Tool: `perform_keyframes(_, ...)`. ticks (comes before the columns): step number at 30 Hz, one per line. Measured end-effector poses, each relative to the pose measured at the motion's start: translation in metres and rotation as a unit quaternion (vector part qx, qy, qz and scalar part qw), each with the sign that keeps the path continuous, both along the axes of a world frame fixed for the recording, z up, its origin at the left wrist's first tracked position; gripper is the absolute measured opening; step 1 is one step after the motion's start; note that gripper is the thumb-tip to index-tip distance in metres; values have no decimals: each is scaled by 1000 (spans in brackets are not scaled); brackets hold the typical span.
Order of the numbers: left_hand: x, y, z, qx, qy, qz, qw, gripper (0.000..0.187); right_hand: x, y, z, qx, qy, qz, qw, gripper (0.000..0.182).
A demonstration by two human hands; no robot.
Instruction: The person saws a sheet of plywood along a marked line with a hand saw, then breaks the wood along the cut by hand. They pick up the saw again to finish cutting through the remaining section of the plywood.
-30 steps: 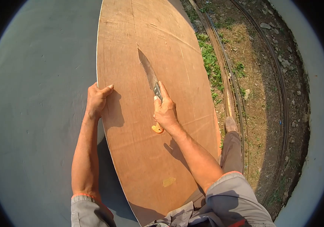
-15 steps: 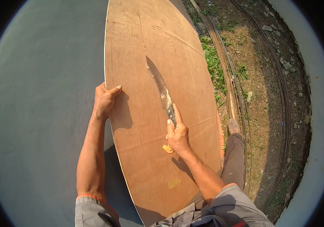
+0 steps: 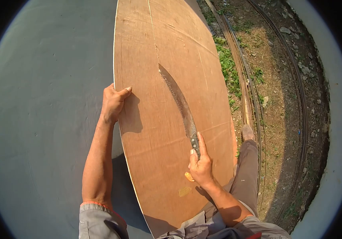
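Saw [image 3: 181, 102] farther out of board [image 3: 151, 159]

A: so where's the cam at?
B: on the person's head, looking forward and steeply down, pretty close. Wide round view, left hand [image 3: 115, 102] between 9 and 10 o'clock, right hand [image 3: 201, 166] around 5, wooden sheet [image 3: 151, 159] running 12 to 6.
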State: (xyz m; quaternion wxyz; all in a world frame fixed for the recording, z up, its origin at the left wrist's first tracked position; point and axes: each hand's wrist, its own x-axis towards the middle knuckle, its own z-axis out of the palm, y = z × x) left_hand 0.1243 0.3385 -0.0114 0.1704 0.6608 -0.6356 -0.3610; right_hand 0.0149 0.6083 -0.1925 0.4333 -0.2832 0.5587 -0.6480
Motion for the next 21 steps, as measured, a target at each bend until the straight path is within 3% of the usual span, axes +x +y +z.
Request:
perform_keyframes(1, -1, -1, -1, 0, 1, 1, 1000, 33, -4, -3, 2, -7, 14, -3, 1000, 59)
perform_keyframes(5, -1, -6, -1, -7, 1, -11, 1000, 33, -33, -143, 21, 120, -55, 131, 983, 60)
perform_keyframes(8, -7, -2, 4, 9, -10, 3, 1000, 33, -11, -82, 1, 31, -2, 57, 998, 62)
perform_keyframes(9, -10, -4, 5, 8, -9, 2, 1000, 33, -4, -33, -6, 26, -11, 44, 999, 63)
perform_keyframes(12, -10, 3, 7, 6, 6, -10, 1000, 33, -17, 5, 8, 34, -55, 28, 998, 63)
perform_keyframes(13, -12, 0, 5, -8, -8, -14, 1000, 33, -14, -22, 3, -29, 13, -12, 999, 61)
perform_keyframes(15, -16, 0, 0, -18, -17, -15, 1000, 33, -25, -103, -3, 37, -77, 72, 994, 59)
perform_keyframes(18, -13, -6, 1, -5, -9, -15, 1000, 33, -23, -138, 9, 73, -22, 101, 992, 58)
perform_keyframes(21, -12, -4, 1, -1, -7, -1, 1000, 34, -19, -7, 5, 48, -82, 64, 993, 61)
